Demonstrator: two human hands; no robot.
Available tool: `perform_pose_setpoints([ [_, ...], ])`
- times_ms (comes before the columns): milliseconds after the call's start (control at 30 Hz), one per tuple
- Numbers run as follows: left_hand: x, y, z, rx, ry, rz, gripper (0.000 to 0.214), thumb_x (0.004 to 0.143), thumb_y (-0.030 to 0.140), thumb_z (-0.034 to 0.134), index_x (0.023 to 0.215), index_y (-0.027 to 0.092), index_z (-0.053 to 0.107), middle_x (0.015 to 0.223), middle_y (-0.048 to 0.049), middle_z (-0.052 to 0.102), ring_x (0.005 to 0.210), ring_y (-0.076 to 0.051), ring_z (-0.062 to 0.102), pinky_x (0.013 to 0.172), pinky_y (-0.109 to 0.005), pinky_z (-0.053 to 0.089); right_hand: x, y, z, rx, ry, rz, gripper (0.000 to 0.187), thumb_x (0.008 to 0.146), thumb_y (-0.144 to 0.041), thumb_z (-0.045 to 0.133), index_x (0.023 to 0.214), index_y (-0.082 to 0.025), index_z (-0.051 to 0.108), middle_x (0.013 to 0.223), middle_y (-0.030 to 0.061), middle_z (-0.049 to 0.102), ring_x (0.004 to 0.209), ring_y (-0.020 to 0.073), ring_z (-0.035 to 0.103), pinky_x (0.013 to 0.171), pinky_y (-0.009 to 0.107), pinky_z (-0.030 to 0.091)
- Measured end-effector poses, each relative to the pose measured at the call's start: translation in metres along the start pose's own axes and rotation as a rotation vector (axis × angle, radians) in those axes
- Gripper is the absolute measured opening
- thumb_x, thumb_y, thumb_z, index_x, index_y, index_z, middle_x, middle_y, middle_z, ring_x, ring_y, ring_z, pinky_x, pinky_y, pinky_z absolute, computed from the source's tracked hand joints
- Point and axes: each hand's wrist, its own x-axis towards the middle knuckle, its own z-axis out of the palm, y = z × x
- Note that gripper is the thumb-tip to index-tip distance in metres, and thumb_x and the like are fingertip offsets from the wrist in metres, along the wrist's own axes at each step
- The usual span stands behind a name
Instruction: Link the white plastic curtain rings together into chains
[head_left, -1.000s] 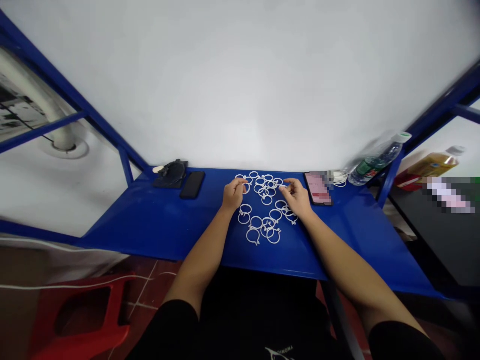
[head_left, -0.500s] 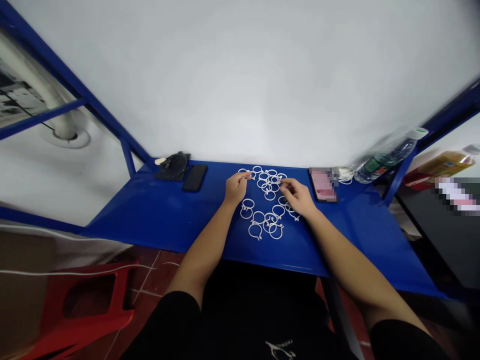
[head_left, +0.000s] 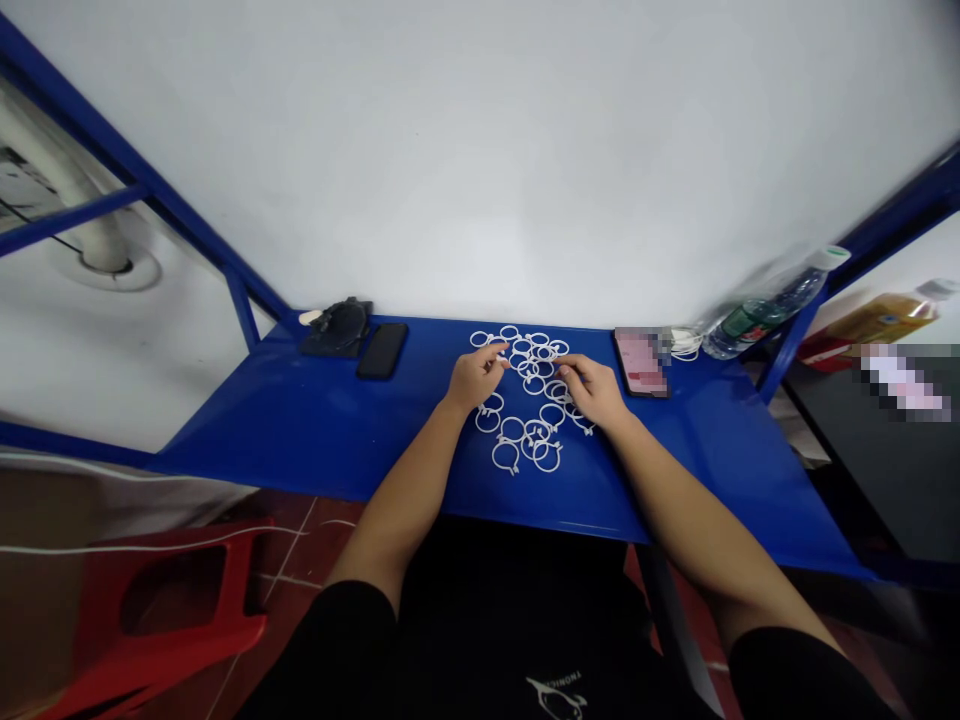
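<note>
Several thin white rings with small clasp-like ends (head_left: 505, 456) lie spread over the blue table (head_left: 300, 420), some overlapping. My left hand (head_left: 474, 378) is at the left side of the upper cluster. Its thumb and index finger are apart, with a bit of white showing between their tips; no grip on a ring is visible. My right hand (head_left: 590, 388) rests at the right side of the same cluster. Its fingers are curled and the thumb and index tips are close together beside a ring (head_left: 544, 369); what they hold, if anything, is too small to make out.
A dark phone (head_left: 382, 351) and a black crumpled item (head_left: 341, 326) lie at the left back. A second phone (head_left: 641, 362), a white cable (head_left: 684, 344) and a leaning plastic bottle (head_left: 772, 305) are at the right. A white wall (head_left: 480, 180) stands behind the table. A red stool (head_left: 240, 590) is below left.
My left thumb and index finger have parted from a closer pinch. My right hand has hardly moved. The whole view has shifted slightly.
</note>
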Motion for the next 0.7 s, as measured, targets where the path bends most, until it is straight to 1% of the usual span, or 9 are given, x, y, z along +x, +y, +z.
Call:
perform_pose_setpoints([
  [133, 0.0, 0.002, 0.0, 0.075, -0.07, 0.143, 0.022, 0.083, 0.014, 0.063, 0.089, 0.022, 0.082, 0.083, -0.0037, 0.078, 0.072, -0.018, 0.069, 0.07, -0.03, 0.053, 0.008, 0.014, 0.003, -0.045, -0.084, -0.064, 0.035, 0.108, -0.038, 0.046, 0.12, -0.022, 0.074, 0.113, 0.0106, 0.079, 0.108, 0.0285, 0.07, 0.1, 0.047, 0.054],
  [200, 0.0, 0.004, -0.002, 0.112, -0.073, 0.144, 0.021, 0.083, 0.014, 0.062, 0.083, 0.023, 0.081, 0.084, -0.0038, 0.078, 0.075, -0.018, 0.069, 0.07, -0.03, 0.052, 0.01, 0.019, 0.006, -0.057, -0.136, -0.106, 0.036, 0.108, -0.036, 0.045, 0.121, -0.021, 0.075, 0.117, 0.0111, 0.079, 0.111, 0.0286, 0.07, 0.103, 0.049, 0.052],
  [267, 0.0, 0.005, -0.003, 0.162, -0.051, 0.085, 0.019, 0.082, 0.016, 0.063, 0.081, 0.023, 0.08, 0.074, -0.0017, 0.074, 0.068, -0.017, 0.066, 0.067, -0.029, 0.049, 0.01, 0.021, 0.009, -0.071, -0.172, -0.144, 0.035, 0.108, -0.033, 0.046, 0.122, -0.02, 0.075, 0.12, 0.0113, 0.078, 0.112, 0.0284, 0.07, 0.104, 0.048, 0.051],
  [367, 0.002, 0.006, -0.007, 0.218, -0.013, -0.002, 0.024, 0.082, 0.017, 0.063, 0.096, 0.021, 0.081, 0.054, 0.005, 0.059, 0.054, -0.014, 0.055, 0.065, -0.027, 0.047, 0.009, 0.023, 0.012, -0.092, -0.194, -0.171, 0.032, 0.103, -0.023, 0.05, 0.121, -0.02, 0.075, 0.12, 0.0112, 0.078, 0.112, 0.0283, 0.07, 0.103, 0.047, 0.051],
  [433, 0.004, 0.007, -0.011, 0.241, -0.014, -0.007, 0.029, 0.081, 0.015, 0.062, 0.103, 0.02, 0.08, 0.051, 0.0073, 0.052, 0.053, -0.013, 0.052, 0.07, -0.027, 0.049, 0.008, 0.025, 0.011, -0.098, -0.183, -0.144, 0.034, 0.098, -0.016, 0.051, 0.12, -0.02, 0.076, 0.12, 0.0112, 0.078, 0.111, 0.0285, 0.07, 0.101, 0.047, 0.052],
  [500, 0.005, 0.007, -0.013, 0.257, -0.064, 0.0, 0.031, 0.079, 0.012, 0.062, 0.102, 0.02, 0.08, 0.053, 0.0067, 0.054, 0.056, -0.013, 0.054, 0.076, -0.028, 0.05, 0.008, 0.028, 0.009, -0.081, -0.163, -0.081, 0.037, 0.093, -0.011, 0.05, 0.119, -0.02, 0.076, 0.118, 0.0105, 0.079, 0.108, 0.0277, 0.071, 0.099, 0.045, 0.053],
  [567, 0.005, 0.009, -0.014, 0.253, -0.14, -0.013, 0.034, 0.079, 0.01, 0.062, 0.106, 0.02, 0.08, 0.059, 0.0053, 0.06, 0.06, -0.014, 0.058, 0.076, -0.028, 0.05, 0.008, 0.028, 0.006, -0.023, -0.162, 0.001, 0.038, 0.093, -0.011, 0.05, 0.118, -0.02, 0.076, 0.11, 0.009, 0.08, 0.101, 0.0254, 0.073, 0.093, 0.04, 0.055],
  [633, 0.003, 0.011, -0.013, 0.241, -0.201, -0.039, 0.043, 0.08, 0.012, 0.064, 0.12, 0.021, 0.077, 0.069, 0.0042, 0.067, 0.063, -0.014, 0.061, 0.074, -0.027, 0.05, 0.008, 0.025, 0.003, 0.05, -0.198, 0.085, 0.033, 0.095, -0.017, 0.052, 0.117, -0.02, 0.077, 0.097, 0.0067, 0.08, 0.087, 0.0224, 0.073, 0.082, 0.035, 0.055],
  [700, 0.001, 0.015, -0.011, 0.259, -0.226, -0.07, 0.049, 0.081, 0.016, 0.068, 0.13, 0.023, 0.073, 0.077, 0.0031, 0.072, 0.066, -0.014, 0.063, 0.073, -0.027, 0.05, 0.007, 0.019, 0.001, 0.111, -0.267, 0.151, 0.028, 0.098, -0.027, 0.055, 0.112, -0.02, 0.078, 0.085, 0.0042, 0.079, 0.073, 0.0194, 0.07, 0.071, 0.031, 0.052],
])
